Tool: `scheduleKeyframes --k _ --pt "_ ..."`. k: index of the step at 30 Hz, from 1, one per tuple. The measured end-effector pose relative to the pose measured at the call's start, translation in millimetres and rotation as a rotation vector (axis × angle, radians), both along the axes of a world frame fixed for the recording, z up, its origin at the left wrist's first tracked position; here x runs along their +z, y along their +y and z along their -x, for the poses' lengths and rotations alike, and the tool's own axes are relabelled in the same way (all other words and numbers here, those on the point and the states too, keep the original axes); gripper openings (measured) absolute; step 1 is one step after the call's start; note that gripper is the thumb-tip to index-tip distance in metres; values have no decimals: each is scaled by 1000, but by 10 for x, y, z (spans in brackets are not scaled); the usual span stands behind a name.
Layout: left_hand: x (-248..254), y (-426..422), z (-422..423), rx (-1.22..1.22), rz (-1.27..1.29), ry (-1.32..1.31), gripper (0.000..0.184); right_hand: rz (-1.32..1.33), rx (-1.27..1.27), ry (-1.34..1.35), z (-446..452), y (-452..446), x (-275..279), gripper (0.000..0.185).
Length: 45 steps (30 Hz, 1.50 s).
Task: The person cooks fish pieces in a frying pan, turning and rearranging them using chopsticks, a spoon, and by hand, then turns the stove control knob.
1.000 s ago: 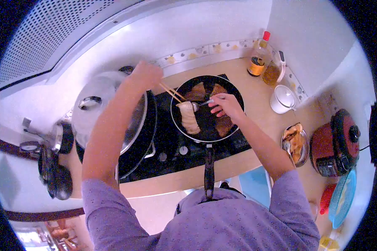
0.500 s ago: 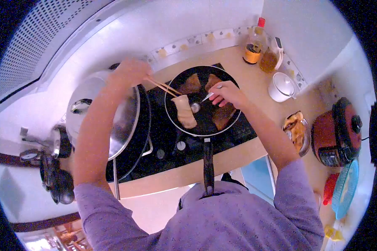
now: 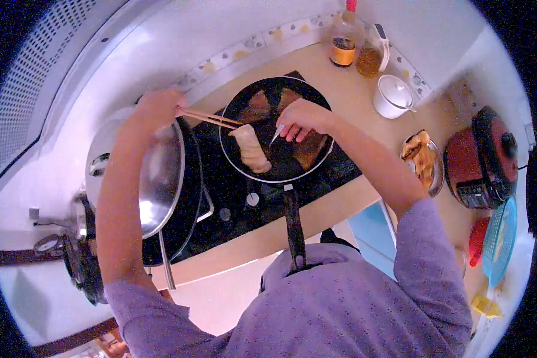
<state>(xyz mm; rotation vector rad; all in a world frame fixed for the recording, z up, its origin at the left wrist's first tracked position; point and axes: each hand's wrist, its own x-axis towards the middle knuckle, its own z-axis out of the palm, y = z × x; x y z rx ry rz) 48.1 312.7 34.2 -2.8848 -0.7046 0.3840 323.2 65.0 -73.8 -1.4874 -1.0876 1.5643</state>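
Head cam: pan on hob holds pale slice at picture-left, browned pieces elsewhere. Left hand grips chopsticks, tips at slice's far end. Right hand pinches thin utensil over pan. Metal bowl at right: fried pieces.

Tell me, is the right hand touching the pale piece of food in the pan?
Apart. The head view shows a strip of the dark pan between the right hand and the pale piece of food.
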Motion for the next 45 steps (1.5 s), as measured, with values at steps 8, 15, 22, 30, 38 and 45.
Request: scheduleKeyframes --k 8,15,22,30,38,45 --pt "262 -461 -69 -29 -42 -62 11 12 -4 -20 81 -27 9 27" --pt "306 -585 -69 -17 -52 -45 11 -7 -12 -81 31 -64 84 25" --pt "218 -486 -23 -44 -84 -50 11 30 -42 -55 122 -30 46 22" --pt "180 -457 20 -45 -151 -7 12 19 -160 48 270 -92 31 19" --pt "210 -443 31 -3 -84 -6 13 -10 -270 118 365 -185 -86 20" --pt "322 -519 173 16 7 -168 14 -16 -308 88 372 -206 -83 21"
